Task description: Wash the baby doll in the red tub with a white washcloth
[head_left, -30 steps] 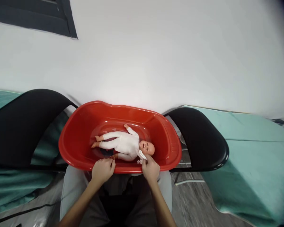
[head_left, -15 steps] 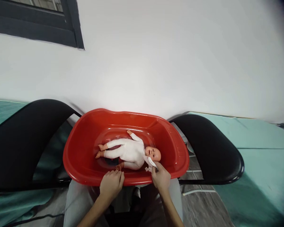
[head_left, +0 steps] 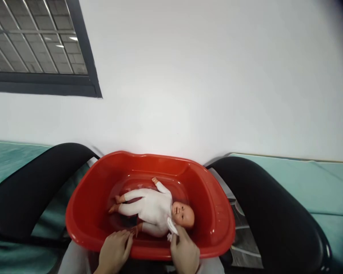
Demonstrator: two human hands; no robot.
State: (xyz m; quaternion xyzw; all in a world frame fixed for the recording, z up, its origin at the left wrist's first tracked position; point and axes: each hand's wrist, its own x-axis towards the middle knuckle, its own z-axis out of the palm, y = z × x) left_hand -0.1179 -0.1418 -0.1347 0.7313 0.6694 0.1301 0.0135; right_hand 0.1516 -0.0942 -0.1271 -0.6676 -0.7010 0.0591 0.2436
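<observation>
A baby doll [head_left: 154,207] in white cloth lies on its back in the red baby bathtub [head_left: 220,243], head to the right and feet to the left. My left hand [head_left: 116,247] is bent over the tub's near rim, its fingertips close beside the doll's near hand; whether they touch it I cannot tell. My right hand [head_left: 184,249], at the same rim farther right, pinches a small white oval thing [head_left: 172,226] beside the doll's neck. A little star-shaped white piece shows just below it. What kind of thing it is I cannot make out.
Black chair backs flank the tub, one at left [head_left: 31,186] and one at right [head_left: 271,213]. Behind them lie green padded surfaces [head_left: 274,179]. A white wall [head_left: 174,95] rises at the back, with a barred window [head_left: 37,42] at upper left.
My view has tilted up, so the tub and chairs appear lower. Both hands stay near the front rim, and the white thing is still in my right hand by the doll's neck.
</observation>
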